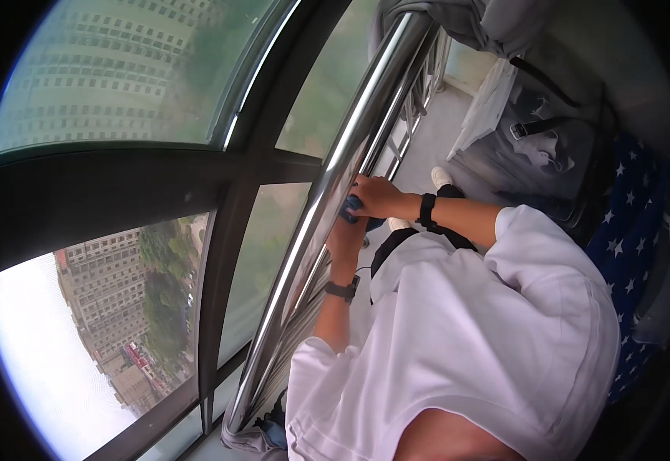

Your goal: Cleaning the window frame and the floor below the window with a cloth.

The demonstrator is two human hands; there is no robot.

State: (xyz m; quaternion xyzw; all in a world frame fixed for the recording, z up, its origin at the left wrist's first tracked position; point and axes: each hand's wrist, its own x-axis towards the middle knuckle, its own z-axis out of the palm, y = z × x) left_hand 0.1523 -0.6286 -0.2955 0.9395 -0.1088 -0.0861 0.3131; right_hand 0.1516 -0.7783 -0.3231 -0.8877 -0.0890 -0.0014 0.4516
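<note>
My right hand point(385, 197) and my left hand point(346, 237) meet beside a shiny metal railing point(354, 115), close to its inner side. Between them is a small crumpled dark blue thing point(353, 206), which looks like cloth; the fingers of both hands are closed around it. Its full shape is hidden by the hands. Whether the hands also touch the rail, I cannot tell. A dark band point(427, 211) circles my right wrist, and another dark band point(341, 290) circles my left.
Left of the railing are windows in a dark frame point(235, 177), with buildings outside. Grey cloth point(496, 27) drapes over the rail's far end. A bin with a belt point(535, 127) stands far right, near star-patterned blue fabric point(619, 230). My pale shoe point(442, 178) is on the floor point(439, 127).
</note>
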